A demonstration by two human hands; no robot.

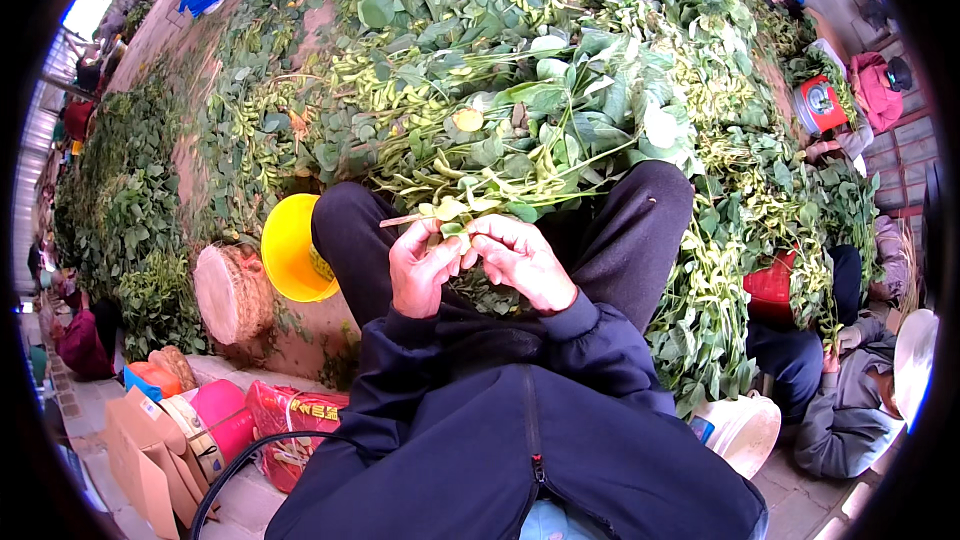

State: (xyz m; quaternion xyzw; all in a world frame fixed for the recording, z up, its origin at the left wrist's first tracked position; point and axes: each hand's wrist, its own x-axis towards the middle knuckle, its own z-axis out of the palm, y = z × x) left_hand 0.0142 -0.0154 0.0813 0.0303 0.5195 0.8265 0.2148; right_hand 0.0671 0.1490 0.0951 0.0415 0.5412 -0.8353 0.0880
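Both hands are close together over my lap, fingers pinched on a leafy green bean plant with pods. My left hand [420,268] grips it near the cut end of its brown stem. My right hand [524,262] has thumb and fingers closed on the pods beside it, almost touching the left. The bean plant [483,206] reaches away to the right over my knees, its leaves merging with the heap. Just what lies between the fingertips is partly hidden. A yellow bucket [283,248] leans beside my left knee, with some green pods showing inside.
A wide heap of bean plants [400,70] covers the ground ahead. On the left stand a round woven straw seat [228,292], a cardboard box [145,450] and a red bag [285,425]. A white bucket [745,435] and a co-worker [850,410] are at the right.
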